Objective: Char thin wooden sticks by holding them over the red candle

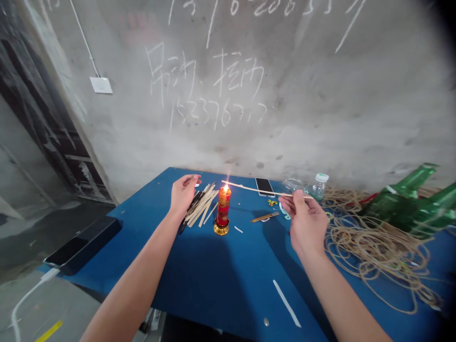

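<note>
A short red candle in a gold holder burns near the middle of the blue table. My right hand pinches a long thin wooden stick, whose far tip reaches the air just above the flame. To the candle's left, my left hand hovers over a pile of several flat wooden sticks. Its fingers are loosely curled and hold nothing.
A phone lies behind the candle, beside a glass jar and a small bottle. Tangled twine and green glass bottles fill the right side. A dark power bank sits at the left edge. A concrete wall stands behind.
</note>
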Demonstrator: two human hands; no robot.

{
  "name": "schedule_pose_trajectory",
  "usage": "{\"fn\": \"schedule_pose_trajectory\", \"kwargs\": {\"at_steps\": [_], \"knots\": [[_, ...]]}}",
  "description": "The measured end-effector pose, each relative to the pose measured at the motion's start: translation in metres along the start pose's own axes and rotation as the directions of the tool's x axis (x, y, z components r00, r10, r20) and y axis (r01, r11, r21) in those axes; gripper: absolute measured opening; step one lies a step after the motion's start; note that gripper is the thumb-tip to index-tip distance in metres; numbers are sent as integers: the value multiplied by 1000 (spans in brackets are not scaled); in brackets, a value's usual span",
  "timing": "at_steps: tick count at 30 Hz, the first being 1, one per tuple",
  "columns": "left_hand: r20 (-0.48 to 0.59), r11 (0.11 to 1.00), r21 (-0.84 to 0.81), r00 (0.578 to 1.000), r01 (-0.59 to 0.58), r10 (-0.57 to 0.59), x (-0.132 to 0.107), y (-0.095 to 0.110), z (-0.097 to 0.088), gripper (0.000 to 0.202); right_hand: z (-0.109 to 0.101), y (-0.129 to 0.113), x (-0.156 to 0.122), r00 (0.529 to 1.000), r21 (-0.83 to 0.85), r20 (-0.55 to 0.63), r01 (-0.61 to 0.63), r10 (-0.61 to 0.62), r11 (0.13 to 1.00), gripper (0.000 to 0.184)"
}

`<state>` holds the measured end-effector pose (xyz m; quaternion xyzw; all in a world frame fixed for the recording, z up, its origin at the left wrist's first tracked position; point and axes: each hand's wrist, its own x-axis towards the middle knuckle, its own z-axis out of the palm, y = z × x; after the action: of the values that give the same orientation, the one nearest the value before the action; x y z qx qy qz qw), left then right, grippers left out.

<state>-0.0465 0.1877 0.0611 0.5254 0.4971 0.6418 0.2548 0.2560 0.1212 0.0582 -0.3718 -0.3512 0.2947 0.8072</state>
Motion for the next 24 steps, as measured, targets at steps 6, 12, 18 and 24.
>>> {"fn": "schedule_pose_trajectory", "kwargs": {"at_steps": [6, 12, 18, 24], "knots": [[384, 979, 205, 920, -1, -79, -2, -14, 2, 24, 3, -1, -5, 994, -37, -5, 106, -106, 994, 36], [555, 955, 275, 829, -108, -66, -3, -24, 4, 23, 2, -1, -4, 992, -59, -6, 128, -129, 990, 36], [569, 941, 312, 819, -130, -75, -3, -22, 2, 25, 4, -4, -6, 990, -64, -6, 140, -141, 988, 36], [572, 944, 301, 817, -137, -63, -3, -22, 2, 26, 3, -6, -6, 989, -70, -3, 144, -145, 987, 33]]}}
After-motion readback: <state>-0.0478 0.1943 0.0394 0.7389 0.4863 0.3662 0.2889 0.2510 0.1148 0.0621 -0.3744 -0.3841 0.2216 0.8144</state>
